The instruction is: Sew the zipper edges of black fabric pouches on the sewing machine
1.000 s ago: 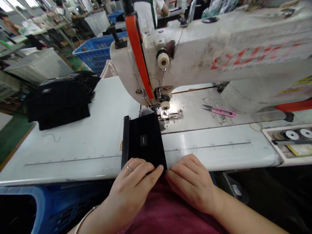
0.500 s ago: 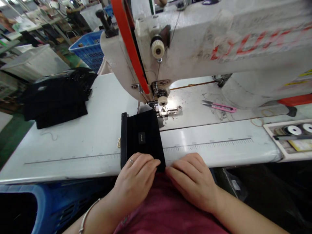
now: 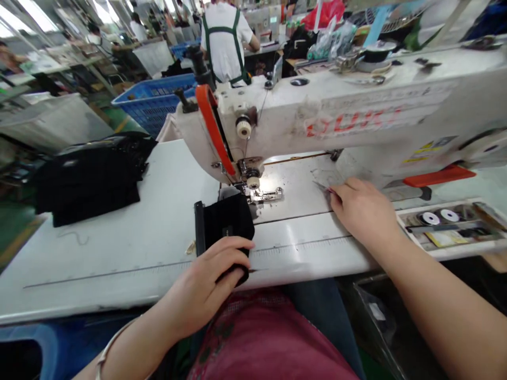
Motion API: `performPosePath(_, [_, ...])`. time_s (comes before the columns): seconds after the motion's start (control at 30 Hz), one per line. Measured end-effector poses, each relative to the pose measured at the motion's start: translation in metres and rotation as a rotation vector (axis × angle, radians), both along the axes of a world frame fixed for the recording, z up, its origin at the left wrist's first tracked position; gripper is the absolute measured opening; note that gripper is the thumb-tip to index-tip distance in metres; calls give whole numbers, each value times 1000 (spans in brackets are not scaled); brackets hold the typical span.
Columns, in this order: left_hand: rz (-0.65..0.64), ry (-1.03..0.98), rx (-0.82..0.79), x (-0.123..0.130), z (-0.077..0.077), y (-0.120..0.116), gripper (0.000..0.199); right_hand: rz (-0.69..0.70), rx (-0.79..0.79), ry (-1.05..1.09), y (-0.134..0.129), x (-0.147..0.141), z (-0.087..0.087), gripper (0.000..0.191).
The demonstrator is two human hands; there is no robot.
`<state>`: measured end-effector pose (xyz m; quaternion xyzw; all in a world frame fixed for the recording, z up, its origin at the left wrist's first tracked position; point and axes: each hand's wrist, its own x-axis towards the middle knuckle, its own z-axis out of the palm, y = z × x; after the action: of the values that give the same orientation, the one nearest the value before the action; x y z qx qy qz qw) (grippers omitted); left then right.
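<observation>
A black fabric piece (image 3: 232, 214) with a stiff dark strip on its left edge lies on the white sewing table, its far end by the machine's needle area. My left hand (image 3: 209, 279) is closed on its near part, which is folded over. Right of the needle, my right hand (image 3: 364, 214) is closed around the small thread snips (image 3: 322, 187). Only the pointed blades show; the handle is hidden under the fingers.
The sewing machine (image 3: 356, 105) spans the back of the table. More black pieces (image 3: 91, 174) are piled at the left. A tray of bobbins (image 3: 455, 237) sits at the right. Beyond are a blue basket (image 3: 154, 103) and a person in white (image 3: 224, 42).
My right hand has gone from the table's front edge over to the snips and closed on them. My left hand has folded the fabric's near end. The view has tilted up.
</observation>
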<state>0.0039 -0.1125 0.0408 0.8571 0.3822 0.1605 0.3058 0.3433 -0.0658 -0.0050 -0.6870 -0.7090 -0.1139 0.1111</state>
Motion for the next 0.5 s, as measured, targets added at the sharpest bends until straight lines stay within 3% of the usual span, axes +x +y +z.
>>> performPosePath(0.07, [82, -86, -31, -2, 4, 1, 19, -84, -12, 157, -6, -12, 7, 16])
performPosePath(0.13, [152, -136, -53, -4, 6, 0, 19, -86, -88, 482, -21, -29, 16, 13])
performPosePath(0.2, [201, -156, -66, -4, 6, -1, 18, 73, -256, 851, -43, -51, 25, 16])
performPosePath(0.27, [230, -165, -75, -3, 4, -3, 15, 261, -434, 1068, -66, -76, 30, 26])
performPosePath(0.37, [253, -167, -79, -1, 2, -5, 12, 396, -580, 1132, -91, -111, 34, 28])
performPosePath(0.5, [240, -159, -47, 2, 4, -7, 12, 416, -516, 953, -97, -132, 32, 23])
